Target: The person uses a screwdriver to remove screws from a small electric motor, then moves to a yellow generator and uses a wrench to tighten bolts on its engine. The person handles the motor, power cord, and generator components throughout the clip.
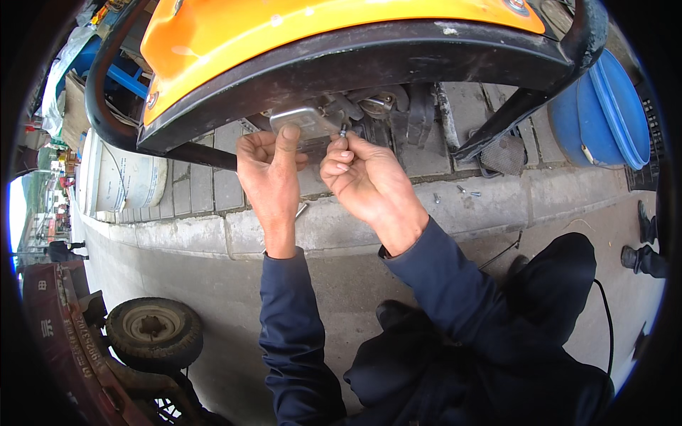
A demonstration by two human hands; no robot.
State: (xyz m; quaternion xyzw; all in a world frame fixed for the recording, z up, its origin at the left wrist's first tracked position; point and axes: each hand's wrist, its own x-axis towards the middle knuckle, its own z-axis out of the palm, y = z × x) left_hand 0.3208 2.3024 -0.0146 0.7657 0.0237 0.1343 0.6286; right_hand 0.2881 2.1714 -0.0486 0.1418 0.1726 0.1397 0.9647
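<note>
Left hand [272, 170] pressed its thumb flat against a grey metal plate [304, 121] under the orange vehicle body [298, 28]. Right hand [362, 177] pinched a small bolt [343, 130] at the plate's edge. Kerb [497, 206] beyond; blue bucket [604, 113] farther right.
</note>
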